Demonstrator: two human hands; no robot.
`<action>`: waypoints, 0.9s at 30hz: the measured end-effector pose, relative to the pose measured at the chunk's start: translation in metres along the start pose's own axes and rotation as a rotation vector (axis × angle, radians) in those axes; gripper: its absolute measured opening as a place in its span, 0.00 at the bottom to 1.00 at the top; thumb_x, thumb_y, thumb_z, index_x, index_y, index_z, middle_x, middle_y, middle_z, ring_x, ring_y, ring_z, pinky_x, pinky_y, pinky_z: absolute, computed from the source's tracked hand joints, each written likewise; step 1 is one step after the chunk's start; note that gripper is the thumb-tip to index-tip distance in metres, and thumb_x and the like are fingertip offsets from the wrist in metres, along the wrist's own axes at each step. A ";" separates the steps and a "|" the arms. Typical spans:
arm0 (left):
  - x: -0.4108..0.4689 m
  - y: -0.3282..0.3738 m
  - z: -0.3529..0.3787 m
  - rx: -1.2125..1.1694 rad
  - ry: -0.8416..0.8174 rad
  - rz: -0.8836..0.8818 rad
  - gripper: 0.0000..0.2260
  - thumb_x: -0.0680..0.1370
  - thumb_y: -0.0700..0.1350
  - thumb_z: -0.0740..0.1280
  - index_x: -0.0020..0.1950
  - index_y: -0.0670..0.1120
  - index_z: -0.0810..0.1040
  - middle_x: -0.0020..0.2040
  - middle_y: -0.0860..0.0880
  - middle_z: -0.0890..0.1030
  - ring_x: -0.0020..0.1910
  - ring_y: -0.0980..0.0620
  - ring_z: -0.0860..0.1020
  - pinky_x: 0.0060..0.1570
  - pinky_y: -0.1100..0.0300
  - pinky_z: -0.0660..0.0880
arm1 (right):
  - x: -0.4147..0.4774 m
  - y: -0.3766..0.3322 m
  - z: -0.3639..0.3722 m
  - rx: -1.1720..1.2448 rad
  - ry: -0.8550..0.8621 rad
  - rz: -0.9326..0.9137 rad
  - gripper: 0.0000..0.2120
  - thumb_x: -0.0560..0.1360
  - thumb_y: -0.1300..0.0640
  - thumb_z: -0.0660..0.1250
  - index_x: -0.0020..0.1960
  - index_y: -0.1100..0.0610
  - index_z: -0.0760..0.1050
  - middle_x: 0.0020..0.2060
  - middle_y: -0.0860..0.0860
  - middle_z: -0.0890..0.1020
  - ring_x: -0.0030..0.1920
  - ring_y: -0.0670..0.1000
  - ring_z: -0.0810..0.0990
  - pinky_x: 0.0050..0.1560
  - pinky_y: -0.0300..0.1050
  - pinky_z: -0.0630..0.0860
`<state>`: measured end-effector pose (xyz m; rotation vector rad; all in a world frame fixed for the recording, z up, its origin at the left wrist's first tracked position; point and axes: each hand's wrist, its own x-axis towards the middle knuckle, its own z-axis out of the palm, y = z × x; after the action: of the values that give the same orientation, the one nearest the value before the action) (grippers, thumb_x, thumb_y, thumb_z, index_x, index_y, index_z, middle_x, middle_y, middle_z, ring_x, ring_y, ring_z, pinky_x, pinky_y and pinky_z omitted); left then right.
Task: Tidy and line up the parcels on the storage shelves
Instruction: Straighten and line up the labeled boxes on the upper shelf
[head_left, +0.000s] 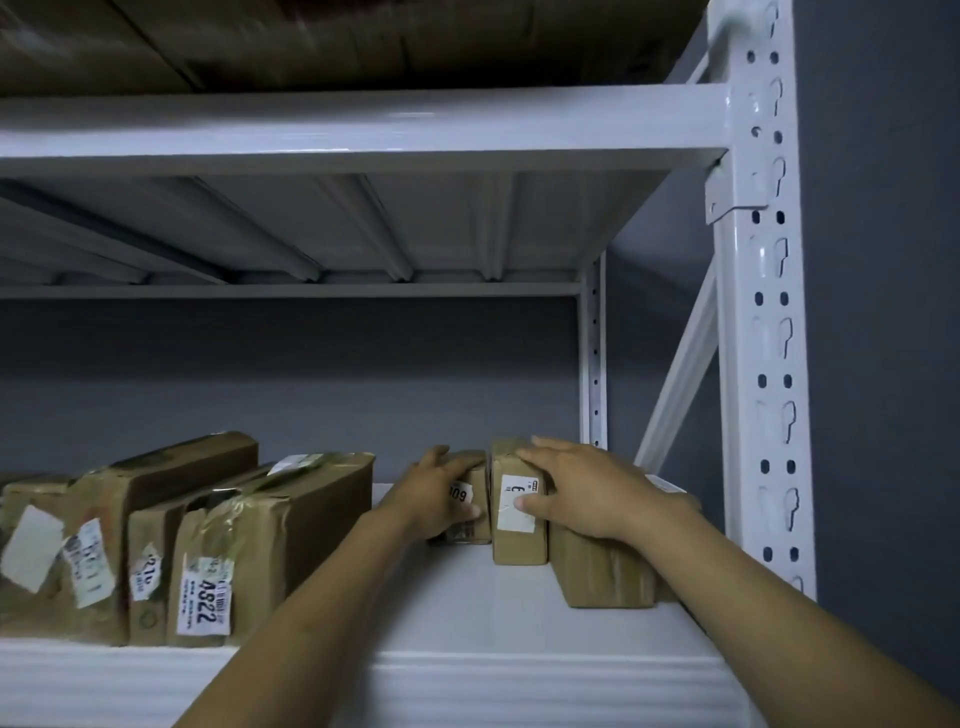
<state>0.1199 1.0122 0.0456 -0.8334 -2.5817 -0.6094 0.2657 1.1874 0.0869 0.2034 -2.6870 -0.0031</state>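
Low and right of centre, two parcels stand on end, side by side and touching or nearly so. The left hand (434, 493) grasps the small box (477, 480), fingers over its top and thumb on the labelled front. The right hand (587, 493) clasps the tall box (519, 548) the same way, thumb on its label. A third box (602, 577) lies just right of them, under the right wrist, and juts further forward.

The step seems to be squaring these two. To do it well, press them together, bring their fronts level, and slide rather than lift, since both are narrow and could tip. The third box likely needs pushing back to match.

Towards the right edge of the frame the post (763, 364) and its slanted brace close the shelf (467, 623), so little room remains there. Towards the left, bare shelf runs to the row (291, 540) of larger parcels at lower left, whose fronts sit close to the shelf's front edge, a fair line to copy
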 end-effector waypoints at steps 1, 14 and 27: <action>0.002 -0.002 0.002 -0.035 -0.003 -0.009 0.31 0.75 0.52 0.71 0.74 0.62 0.61 0.76 0.47 0.56 0.72 0.42 0.64 0.70 0.52 0.64 | 0.002 0.001 0.002 0.020 -0.005 -0.002 0.30 0.78 0.40 0.61 0.77 0.45 0.58 0.77 0.46 0.59 0.74 0.50 0.61 0.69 0.47 0.62; -0.009 0.022 0.007 -0.186 0.314 -0.274 0.19 0.72 0.50 0.72 0.60 0.47 0.71 0.60 0.45 0.70 0.53 0.44 0.75 0.55 0.50 0.77 | 0.004 0.006 0.015 0.146 0.061 0.019 0.26 0.77 0.42 0.64 0.73 0.46 0.63 0.68 0.47 0.72 0.64 0.50 0.72 0.62 0.48 0.71; -0.161 0.077 -0.018 -0.407 0.855 -0.047 0.35 0.68 0.51 0.76 0.72 0.49 0.66 0.64 0.56 0.71 0.63 0.59 0.69 0.62 0.63 0.68 | -0.046 -0.052 0.037 0.881 0.295 0.031 0.22 0.75 0.47 0.69 0.68 0.47 0.70 0.63 0.45 0.75 0.63 0.46 0.74 0.62 0.44 0.72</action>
<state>0.2937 0.9858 0.0095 -0.4604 -1.7201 -1.2148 0.2984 1.1412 0.0317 0.3858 -2.2224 1.1274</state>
